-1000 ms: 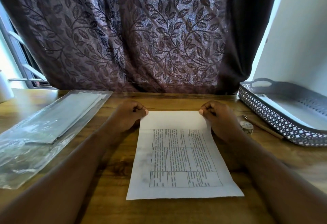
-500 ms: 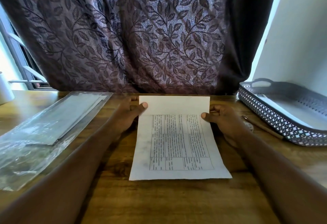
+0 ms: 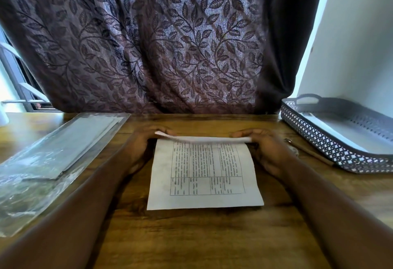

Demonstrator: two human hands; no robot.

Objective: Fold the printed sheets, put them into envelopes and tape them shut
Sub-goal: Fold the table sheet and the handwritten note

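Observation:
A printed sheet (image 3: 205,175) with a table of text lies on the wooden table (image 3: 202,237) in front of me. Its far edge is lifted off the table and curls over towards me. My left hand (image 3: 142,147) pinches the far left corner of the sheet. My right hand (image 3: 264,149) pinches the far right corner. A clear plastic pack of envelopes (image 3: 53,154) lies to the left. A small roll of tape (image 3: 294,150) is mostly hidden behind my right hand.
A grey perforated tray (image 3: 331,149) holding white paper stands at the right against a white wall. A pen (image 3: 308,151) lies between it and my right hand. A leaf-patterned curtain (image 3: 159,45) hangs behind the table. A white object (image 3: 3,117) sits at the far left edge.
Both hands have raised the sheet's far edge from flat on the table and bent it over towards me. The sheet's near edge has slid farther from me.

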